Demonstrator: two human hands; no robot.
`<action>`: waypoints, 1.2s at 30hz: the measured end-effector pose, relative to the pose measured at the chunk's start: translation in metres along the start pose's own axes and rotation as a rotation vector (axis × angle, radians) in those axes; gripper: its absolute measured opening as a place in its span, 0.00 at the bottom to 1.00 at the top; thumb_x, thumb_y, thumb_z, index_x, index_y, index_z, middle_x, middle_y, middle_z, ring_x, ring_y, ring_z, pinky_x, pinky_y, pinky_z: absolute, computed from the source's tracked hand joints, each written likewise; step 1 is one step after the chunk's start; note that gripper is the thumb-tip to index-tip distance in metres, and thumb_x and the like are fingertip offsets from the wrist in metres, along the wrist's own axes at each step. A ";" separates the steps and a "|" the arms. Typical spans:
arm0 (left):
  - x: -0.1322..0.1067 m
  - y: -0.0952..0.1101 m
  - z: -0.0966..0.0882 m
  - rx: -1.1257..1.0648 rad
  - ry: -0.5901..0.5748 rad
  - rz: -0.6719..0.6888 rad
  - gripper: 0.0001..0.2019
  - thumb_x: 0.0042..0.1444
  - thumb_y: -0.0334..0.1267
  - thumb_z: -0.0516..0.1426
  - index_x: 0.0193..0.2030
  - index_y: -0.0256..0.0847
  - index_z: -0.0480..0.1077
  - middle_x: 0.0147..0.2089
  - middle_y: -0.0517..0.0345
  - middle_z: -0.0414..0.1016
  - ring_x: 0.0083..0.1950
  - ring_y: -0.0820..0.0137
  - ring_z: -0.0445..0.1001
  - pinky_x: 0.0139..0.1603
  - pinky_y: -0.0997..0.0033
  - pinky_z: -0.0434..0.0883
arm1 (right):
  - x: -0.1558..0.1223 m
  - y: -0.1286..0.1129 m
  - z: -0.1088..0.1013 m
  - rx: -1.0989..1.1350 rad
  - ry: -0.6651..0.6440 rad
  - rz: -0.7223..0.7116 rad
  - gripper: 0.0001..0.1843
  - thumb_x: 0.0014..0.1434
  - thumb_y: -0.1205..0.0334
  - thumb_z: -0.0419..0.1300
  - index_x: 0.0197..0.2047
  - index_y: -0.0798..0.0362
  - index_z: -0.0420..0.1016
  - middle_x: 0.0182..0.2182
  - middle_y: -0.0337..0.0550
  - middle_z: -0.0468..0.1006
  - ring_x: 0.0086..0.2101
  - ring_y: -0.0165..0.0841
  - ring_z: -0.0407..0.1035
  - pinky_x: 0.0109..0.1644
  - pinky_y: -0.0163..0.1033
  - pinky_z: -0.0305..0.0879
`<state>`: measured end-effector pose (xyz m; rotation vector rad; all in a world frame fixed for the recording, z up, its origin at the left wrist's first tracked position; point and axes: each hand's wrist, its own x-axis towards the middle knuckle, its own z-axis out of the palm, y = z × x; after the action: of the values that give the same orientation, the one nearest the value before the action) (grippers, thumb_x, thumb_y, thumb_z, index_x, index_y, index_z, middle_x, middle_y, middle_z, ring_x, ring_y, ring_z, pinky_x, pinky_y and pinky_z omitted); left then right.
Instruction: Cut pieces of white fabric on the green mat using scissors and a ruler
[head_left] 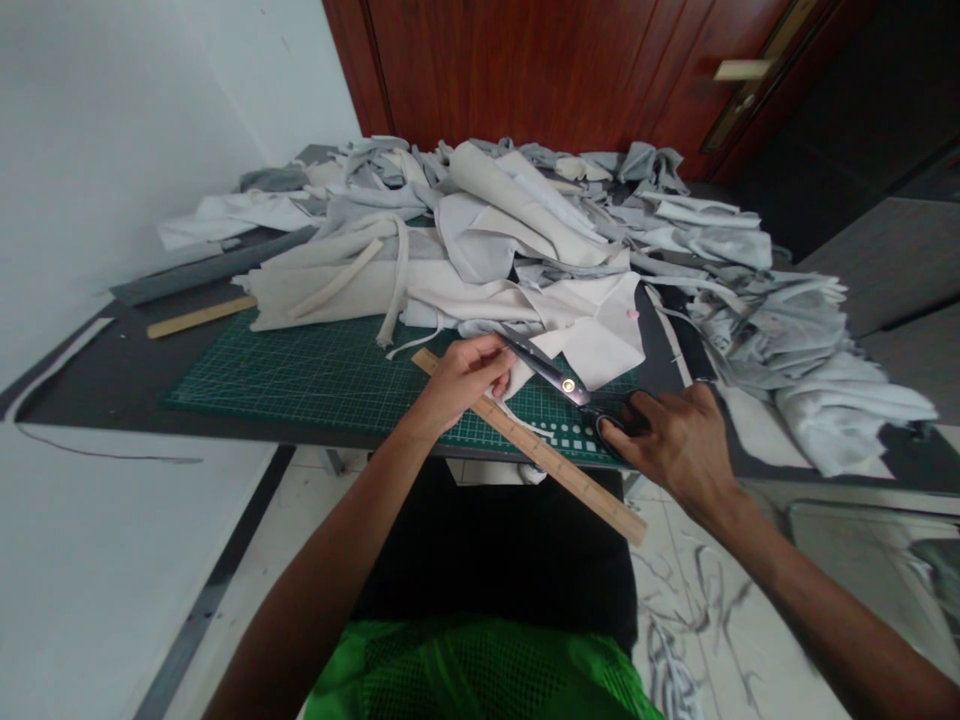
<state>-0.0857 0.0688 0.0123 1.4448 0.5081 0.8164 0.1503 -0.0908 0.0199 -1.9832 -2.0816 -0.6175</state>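
My right hand [679, 440] grips the black handles of a pair of scissors [555, 375], blades pointing left toward a white piece of fabric [600, 345]. My left hand [465, 380] pinches the near edge of that fabric, right beside the blade tips. Under both hands a wooden ruler [555, 465] lies diagonally across the green cutting mat [300, 370], its lower end sticking out past the table's front edge.
A large heap of grey and white fabric scraps [525, 215] covers the back and right of the dark table [82, 385]. A second wooden ruler [199, 317] lies at the mat's left. Fabric strips litter the floor [697, 600]. A wooden door [570, 70] stands behind.
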 end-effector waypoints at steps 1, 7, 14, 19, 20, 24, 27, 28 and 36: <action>0.000 0.000 0.000 0.004 -0.002 0.003 0.17 0.61 0.49 0.64 0.31 0.38 0.70 0.22 0.64 0.67 0.22 0.79 0.64 0.24 0.76 0.61 | 0.000 0.000 0.000 0.004 0.004 -0.002 0.24 0.65 0.43 0.56 0.23 0.49 0.68 0.17 0.41 0.72 0.22 0.35 0.61 0.42 0.45 0.52; 0.002 -0.005 0.000 -0.086 0.015 0.007 0.14 0.58 0.47 0.66 0.38 0.37 0.73 0.22 0.66 0.68 0.21 0.79 0.65 0.23 0.77 0.61 | 0.003 -0.002 -0.001 0.028 -0.026 0.096 0.20 0.60 0.43 0.58 0.26 0.50 0.70 0.20 0.41 0.72 0.24 0.35 0.63 0.43 0.45 0.52; 0.001 -0.006 0.001 -0.098 0.059 -0.029 0.16 0.56 0.47 0.67 0.41 0.38 0.74 0.22 0.66 0.68 0.20 0.79 0.64 0.22 0.76 0.63 | 0.004 0.000 0.000 0.008 -0.005 0.043 0.20 0.61 0.43 0.58 0.28 0.50 0.70 0.20 0.40 0.71 0.25 0.37 0.64 0.43 0.45 0.52; 0.001 -0.007 0.001 -0.076 0.060 -0.018 0.14 0.57 0.47 0.66 0.39 0.38 0.74 0.22 0.66 0.67 0.20 0.79 0.64 0.22 0.76 0.64 | 0.002 0.001 -0.001 0.008 -0.004 0.003 0.22 0.64 0.42 0.56 0.26 0.51 0.70 0.19 0.41 0.71 0.23 0.35 0.63 0.42 0.45 0.52; 0.001 -0.007 0.000 -0.071 0.058 -0.016 0.14 0.58 0.48 0.66 0.39 0.38 0.74 0.22 0.66 0.67 0.20 0.79 0.64 0.22 0.76 0.64 | 0.002 0.000 -0.001 0.008 -0.003 0.001 0.23 0.64 0.42 0.56 0.26 0.51 0.70 0.19 0.40 0.71 0.23 0.35 0.63 0.42 0.45 0.52; 0.000 -0.007 0.000 -0.054 0.045 -0.002 0.14 0.59 0.48 0.65 0.38 0.38 0.74 0.22 0.65 0.67 0.20 0.79 0.64 0.22 0.76 0.64 | 0.002 0.000 -0.002 -0.007 0.005 -0.011 0.23 0.64 0.42 0.56 0.26 0.51 0.70 0.18 0.40 0.71 0.23 0.35 0.63 0.42 0.45 0.52; -0.001 -0.006 -0.001 -0.023 0.038 0.006 0.15 0.60 0.49 0.65 0.35 0.38 0.73 0.22 0.65 0.67 0.21 0.79 0.65 0.22 0.76 0.63 | 0.001 0.001 -0.002 -0.014 0.003 -0.022 0.23 0.65 0.43 0.57 0.26 0.51 0.70 0.18 0.40 0.71 0.23 0.34 0.63 0.42 0.45 0.52; -0.001 -0.005 -0.001 -0.013 0.035 0.007 0.15 0.60 0.49 0.64 0.34 0.38 0.72 0.22 0.65 0.67 0.21 0.79 0.65 0.22 0.77 0.63 | 0.000 0.001 -0.002 -0.012 0.001 -0.027 0.23 0.65 0.43 0.57 0.25 0.51 0.70 0.18 0.40 0.71 0.23 0.34 0.63 0.42 0.45 0.52; 0.000 -0.004 0.001 -0.062 0.047 -0.003 0.16 0.56 0.49 0.67 0.38 0.37 0.73 0.22 0.66 0.68 0.20 0.79 0.65 0.21 0.77 0.63 | 0.001 -0.002 -0.004 -0.012 -0.022 0.027 0.21 0.63 0.44 0.58 0.26 0.50 0.71 0.19 0.41 0.72 0.24 0.35 0.63 0.43 0.45 0.51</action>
<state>-0.0841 0.0689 0.0082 1.3704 0.5165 0.8581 0.1476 -0.0914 0.0239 -2.0299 -2.0653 -0.6069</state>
